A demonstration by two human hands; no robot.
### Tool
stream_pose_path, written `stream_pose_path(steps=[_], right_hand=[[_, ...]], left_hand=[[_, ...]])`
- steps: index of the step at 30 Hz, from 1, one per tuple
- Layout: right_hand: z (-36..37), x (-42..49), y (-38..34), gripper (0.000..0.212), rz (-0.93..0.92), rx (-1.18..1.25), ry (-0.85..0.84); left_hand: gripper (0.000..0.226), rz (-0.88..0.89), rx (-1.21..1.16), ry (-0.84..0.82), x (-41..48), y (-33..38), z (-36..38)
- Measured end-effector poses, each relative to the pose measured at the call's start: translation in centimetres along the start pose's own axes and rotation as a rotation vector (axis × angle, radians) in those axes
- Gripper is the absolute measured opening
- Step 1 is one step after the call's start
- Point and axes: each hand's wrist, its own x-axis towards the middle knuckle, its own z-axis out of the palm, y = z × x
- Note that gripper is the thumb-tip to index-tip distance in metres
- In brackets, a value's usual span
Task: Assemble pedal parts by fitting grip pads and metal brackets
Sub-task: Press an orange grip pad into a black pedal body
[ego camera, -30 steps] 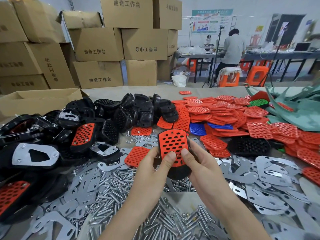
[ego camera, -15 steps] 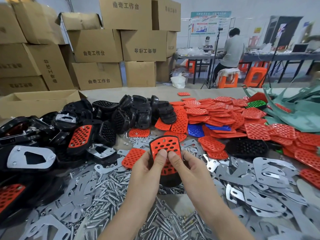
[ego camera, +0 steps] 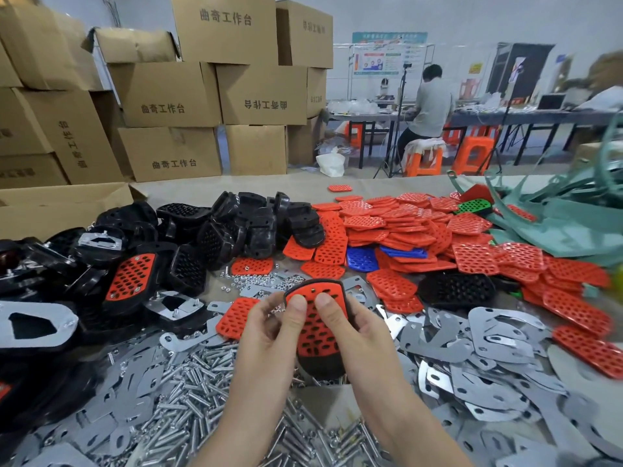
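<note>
– Black pedal shells (ego camera: pixel 215 237) lie heaped to the left of the hands and beyond them on a tan table top (ego camera: pixel 236 187). What sits among them?

– One finished pedal (ego camera: pixel 131 276) with an orange pad in its face. Further left is a shell carrying a grey fitted bracket (ego camera: pixel 33 323). Screws (ego camera: pixel 188 375) are strewn under the left wrist, and a loose orange pad (ego camera: pixel 236 316) lies just beside the left hand (ego camera: pixel 269 335).

– And the hands themselves?

– The left hand and the right hand (ego camera: pixel 364 335) both grip one pedal body (ego camera: pixel 320 365), held between them above the table. Fingers curl behind it. Both thumbs (ego camera: pixel 296 308) press side by side on the upper part of the orange grip pad (ego camera: pixel 315 338) lying in its face.

– Is that pad fully seated?

– That cannot be told. A black rim shows round its top edge, and bare black shows below its lower end.

– What lies to the right?

– Loose metal brackets (ego camera: pixel 488 335) spread from just beside the right hand to the frame's edge. Beyond them is a heap of orange grip pads (ego camera: pixel 404 220), with a blue pad (ego camera: pixel 362 259), a green pad (ego camera: pixel 475 206) and a black studded pad (ego camera: pixel 455 289) among them.

– And the background?

– Cardboard boxes (ego camera: pixel 168 92) are stacked far beyond the left hand. Far beyond the right, a seated person (ego camera: pixel 431 106) faces a long bench, back to the camera.
</note>
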Motion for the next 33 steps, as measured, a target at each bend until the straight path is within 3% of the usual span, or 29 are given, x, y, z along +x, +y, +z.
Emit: stream_pose_path(steps=[4, 14, 22, 27, 33], right_hand=[[-0.15, 0.06, 0.22, 0.037, 0.015, -0.048, -0.004], [-0.27, 0.0, 0.08, 0.033, -0.11, -0.117, 0.016], [-0.4, 0.16, 0.33, 0.033, -0.154, -0.123, 0.051], [-0.63, 0.47, 0.41, 0.044, -0.112, -0.068, 0.076], [-0.83, 0.56, 0.8, 0.046, -0.075, -0.058, 0.074]], left_hand=[[0.033, 0.061, 0.128, -0.063, -0.11, 0.56, -0.41], [0.026, 0.065, 0.135, -0.087, -0.72, 0.61, 0.02], [0.027, 0.056, 0.131, -0.157, -0.6, 0.95, -0.21], [0.043, -0.068, 0.061, -0.136, -0.37, 0.26, -0.44], [0.039, -0.017, 0.121, -0.144, -0.46, 0.28, -0.41]])
